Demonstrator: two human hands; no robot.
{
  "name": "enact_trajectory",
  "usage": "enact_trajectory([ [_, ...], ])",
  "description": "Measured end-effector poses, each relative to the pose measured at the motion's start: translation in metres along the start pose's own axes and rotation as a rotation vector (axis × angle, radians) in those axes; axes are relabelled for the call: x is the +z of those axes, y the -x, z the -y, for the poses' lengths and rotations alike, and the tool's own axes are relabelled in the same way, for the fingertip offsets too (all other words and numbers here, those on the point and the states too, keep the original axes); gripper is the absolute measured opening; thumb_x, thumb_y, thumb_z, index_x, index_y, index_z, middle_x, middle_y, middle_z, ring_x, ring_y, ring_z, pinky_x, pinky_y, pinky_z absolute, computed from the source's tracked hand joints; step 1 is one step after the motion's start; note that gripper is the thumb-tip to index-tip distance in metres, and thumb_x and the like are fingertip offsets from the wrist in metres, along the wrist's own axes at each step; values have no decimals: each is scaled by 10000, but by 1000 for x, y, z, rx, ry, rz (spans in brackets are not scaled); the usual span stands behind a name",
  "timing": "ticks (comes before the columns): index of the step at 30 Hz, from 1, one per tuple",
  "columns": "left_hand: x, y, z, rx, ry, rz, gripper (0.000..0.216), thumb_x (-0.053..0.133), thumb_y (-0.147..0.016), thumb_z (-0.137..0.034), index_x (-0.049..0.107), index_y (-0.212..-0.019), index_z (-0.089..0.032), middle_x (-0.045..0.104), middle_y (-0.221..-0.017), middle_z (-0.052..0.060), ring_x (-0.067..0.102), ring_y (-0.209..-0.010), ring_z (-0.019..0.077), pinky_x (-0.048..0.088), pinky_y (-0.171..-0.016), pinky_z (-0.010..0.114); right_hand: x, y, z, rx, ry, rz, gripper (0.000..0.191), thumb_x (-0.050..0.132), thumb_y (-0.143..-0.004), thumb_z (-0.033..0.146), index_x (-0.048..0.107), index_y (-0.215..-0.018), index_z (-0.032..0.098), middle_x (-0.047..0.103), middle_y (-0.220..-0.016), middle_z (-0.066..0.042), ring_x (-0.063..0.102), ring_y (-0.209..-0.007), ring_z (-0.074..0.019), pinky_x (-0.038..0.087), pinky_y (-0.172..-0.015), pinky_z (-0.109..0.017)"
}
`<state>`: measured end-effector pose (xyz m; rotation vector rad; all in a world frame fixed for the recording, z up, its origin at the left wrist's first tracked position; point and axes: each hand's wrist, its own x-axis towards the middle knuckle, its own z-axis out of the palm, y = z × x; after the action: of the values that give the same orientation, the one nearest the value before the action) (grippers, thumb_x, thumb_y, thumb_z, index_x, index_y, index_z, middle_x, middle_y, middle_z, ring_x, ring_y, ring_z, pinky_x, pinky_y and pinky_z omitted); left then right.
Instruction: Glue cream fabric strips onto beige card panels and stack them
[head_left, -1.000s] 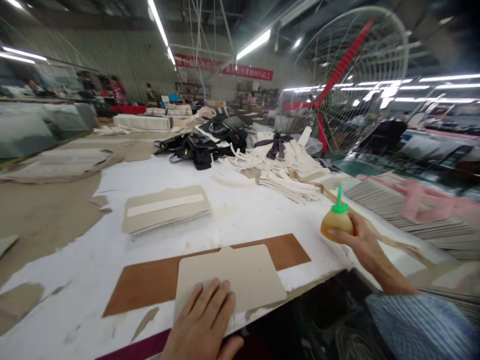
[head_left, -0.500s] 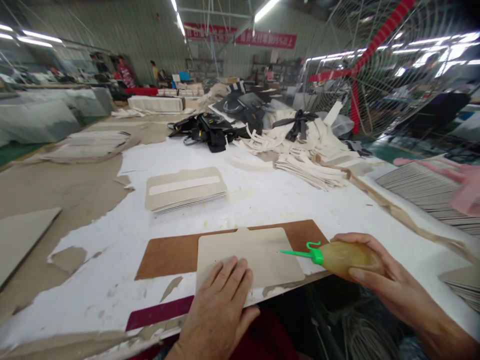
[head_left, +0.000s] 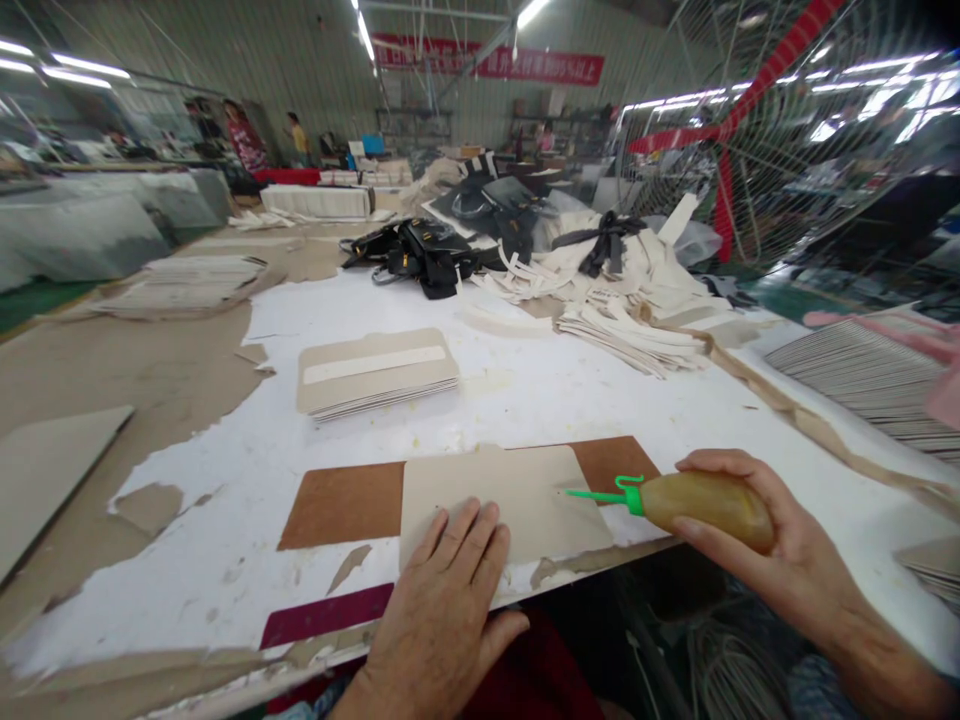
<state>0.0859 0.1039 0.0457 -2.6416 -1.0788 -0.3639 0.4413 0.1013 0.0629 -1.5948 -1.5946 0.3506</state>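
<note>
Beige panel (head_left: 502, 490): lies flat on a brown board (head_left: 337, 505) at the near edge of the white surface (head_left: 525, 390).
Left hand (head_left: 442, 610): open, fingers pressed flat on the panel's near edge.
Right hand (head_left: 757, 545): closed around an amber glue bottle (head_left: 701, 500); its green nozzle touches the panel's right side.
Behind: a stack of similar panels (head_left: 375, 370), then cream strips (head_left: 630, 300) and black bags (head_left: 427, 255).

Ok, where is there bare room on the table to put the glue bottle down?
Bare white patch between the stack of cards and the brown board, and right of the board beyond the right hand. The back is crowded: black bags, cream strips.
</note>
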Motion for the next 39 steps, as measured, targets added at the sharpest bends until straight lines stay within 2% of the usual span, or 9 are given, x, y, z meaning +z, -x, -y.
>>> enact_trajectory([
  [3,2,1,-1,-4,5,13,852,854,-840,-633,580,-1468,-127,610,-1574,113,614,-1412,361,596,-1099,571,-1,-4,6,-52,43,7,518,758,-881,674,608,-1232,325,699,-1165,-47,705,-968,-332,599,-747,-421],
  [8,3,3,-2,-25,33,6,740,701,-959,-659,580,-1468,-137,608,-1581,102,597,-1430,343,575,-1114,560,0,-12,13,-214,48,63,368,714,-971,565,596,-1241,344,627,-1211,-38,653,-1080,-337,571,-857,-456],
  [13,5,5,-1,-40,49,-13,668,546,-1043,-663,570,-1479,-157,602,-1593,83,573,-1453,318,534,-1146,543,0,-18,15,-280,49,127,319,688,-1014,518,585,-1263,346,600,-1221,-45,620,-1104,-327,535,-935,-475],
  [18,8,6,0,-56,64,-4,659,480,-1065,-672,570,-1483,-170,602,-1595,70,561,-1462,306,505,-1170,533,-4,-25,28,-403,101,188,271,664,-1049,483,580,-1267,345,604,-1211,-51,627,-1062,-307,544,-906,-459],
  [23,9,6,-2,-66,79,19,676,496,-1054,-682,548,-1508,-185,567,-1628,61,536,-1487,307,505,-1183,545,-7,-33,50,-551,165,226,149,599,-1085,420,603,-1199,324,638,-1125,-53,655,-962,-281,573,-801,-428],
  [33,9,7,-1,-70,91,40,668,517,-1054,-663,539,-1517,-183,566,-1629,64,533,-1491,311,507,-1196,548,-9,-43,66,-596,124,295,95,636,-1062,351,668,-1150,342,696,-1044,-14,695,-899,-252,594,-713,-377],
  [39,8,5,-1,-73,92,49,654,525,-1054,-653,547,-1508,-182,569,-1625,68,541,-1484,317,510,-1193,554,-5,-41,62,-596,115,321,134,637,-1060,333,646,-1193,335,686,-1094,-24,688,-959,-262,593,-766,-393],
])
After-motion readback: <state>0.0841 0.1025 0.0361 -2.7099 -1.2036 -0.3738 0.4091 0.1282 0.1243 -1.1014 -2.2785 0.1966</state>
